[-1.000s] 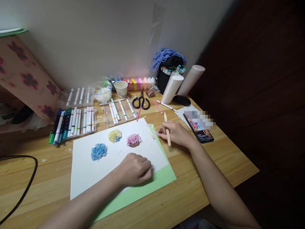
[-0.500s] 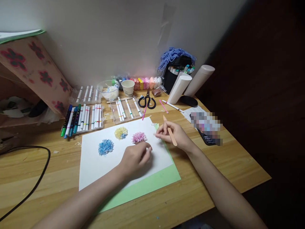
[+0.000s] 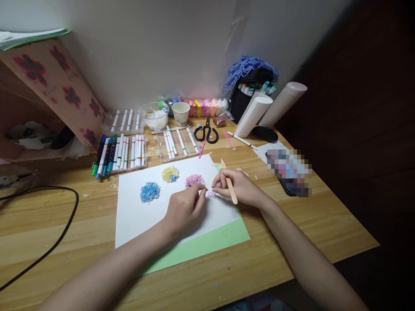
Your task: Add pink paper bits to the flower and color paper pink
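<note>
Pink shreds (image 3: 194, 179) are clustered toward the far right of the white sheet (image 3: 139, 224), their near edge hidden by the loosely curled left hand (image 3: 185, 206); whether anything is gripped there cannot be told. A wooden craft stick (image 3: 231, 191) is held in the right hand (image 3: 240, 185), its fingertips drawn together, and the smartphone screen (image 3: 287, 172) is pixelated beyond reading.

My left hand (image 3: 184, 209) over upper sheet (image 3: 139, 224), right hand (image 3: 239, 185) above its right edge, stick (image 3: 231, 190) in grip. Three clusters (image 3: 150, 192) on upper sheet, lower sheet (image 3: 207, 242) underneath. Behind: rightmost tray (image 3: 189, 147), markers (image 3: 182, 142) in it, scissors (image 3: 208, 127) right, cup (image 3: 180, 114) beyond, bowl (image 3: 146, 119) left of cup. Phone (image 3: 287, 186) to my right.
</note>
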The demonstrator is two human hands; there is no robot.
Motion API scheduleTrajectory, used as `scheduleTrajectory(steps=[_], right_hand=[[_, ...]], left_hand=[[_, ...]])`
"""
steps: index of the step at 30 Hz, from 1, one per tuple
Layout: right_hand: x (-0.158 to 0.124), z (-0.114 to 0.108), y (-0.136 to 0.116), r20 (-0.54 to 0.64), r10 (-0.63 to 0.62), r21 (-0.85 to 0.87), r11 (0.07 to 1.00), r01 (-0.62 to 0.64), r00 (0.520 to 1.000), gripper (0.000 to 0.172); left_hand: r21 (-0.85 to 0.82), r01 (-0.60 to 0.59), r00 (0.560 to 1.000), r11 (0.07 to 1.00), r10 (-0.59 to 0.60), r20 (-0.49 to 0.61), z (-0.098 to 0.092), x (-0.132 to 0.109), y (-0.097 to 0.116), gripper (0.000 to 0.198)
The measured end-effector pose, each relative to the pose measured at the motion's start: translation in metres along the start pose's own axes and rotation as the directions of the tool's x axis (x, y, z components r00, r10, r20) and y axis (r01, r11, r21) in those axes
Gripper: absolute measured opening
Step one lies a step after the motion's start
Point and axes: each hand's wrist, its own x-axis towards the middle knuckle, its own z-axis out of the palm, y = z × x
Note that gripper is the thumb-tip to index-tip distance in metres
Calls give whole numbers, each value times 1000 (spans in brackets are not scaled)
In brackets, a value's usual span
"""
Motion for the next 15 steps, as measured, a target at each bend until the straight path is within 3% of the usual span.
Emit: scheduleTrajectory(steps=[3,5,15], right_hand=[[-2,-2,0,20,-15,-258,966,20,1000,30],[-2,-1,0,59,-8,-329,944,27,998,25],[-4,4,-3,118,-30,-273,960,61,993,19]], left_hand=[[70,-23,1000,997,22,20,2,-1,-1,21],[90,-12,999,996,7,53,4,-1,0,23],[84,133,981,988,-143,131,5,-1,5,22]])
